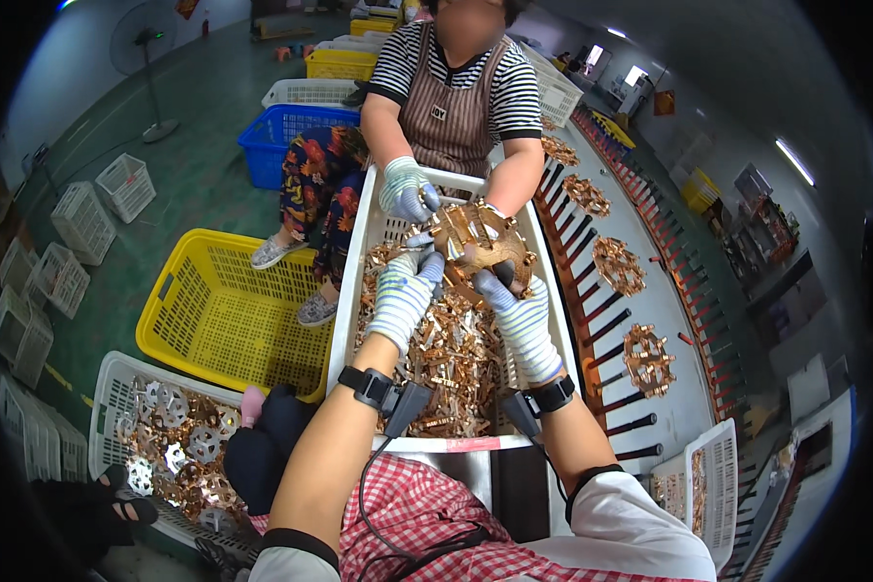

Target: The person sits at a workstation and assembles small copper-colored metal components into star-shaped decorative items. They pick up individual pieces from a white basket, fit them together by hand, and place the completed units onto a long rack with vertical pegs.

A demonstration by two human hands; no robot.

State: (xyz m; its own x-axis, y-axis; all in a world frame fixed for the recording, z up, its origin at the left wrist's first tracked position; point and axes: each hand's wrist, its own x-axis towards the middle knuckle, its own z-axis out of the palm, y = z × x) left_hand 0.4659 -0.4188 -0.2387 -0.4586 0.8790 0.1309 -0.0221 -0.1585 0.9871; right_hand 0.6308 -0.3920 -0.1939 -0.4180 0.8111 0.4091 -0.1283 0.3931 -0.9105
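A round, copper-coloured metal part [475,238] with blocky lugs round its edge is held over a white crate [347,339]. My left hand [404,296], in a striped knit glove, has its fingers closed at the part's near left edge. On the near right edge, my right hand [529,330], gloved alike, grips it with the thumb toward me; some fingertips are hidden. Small loose copper-coloured metal pieces [451,373] fill the crate below. Across from me, a co-worker's gloved hand [407,191] is near the part's far left side; their other hand is mostly hidden behind it.
A yellow basket [179,325] stands on the left floor, with a crate of silvery and coppery toothed discs [179,451] nearer me. At right, a long bench [664,320] carries dark-handled rods [630,424] and several copper-coloured rings [648,361]. A blue crate [262,155] stands beside the seated co-worker.
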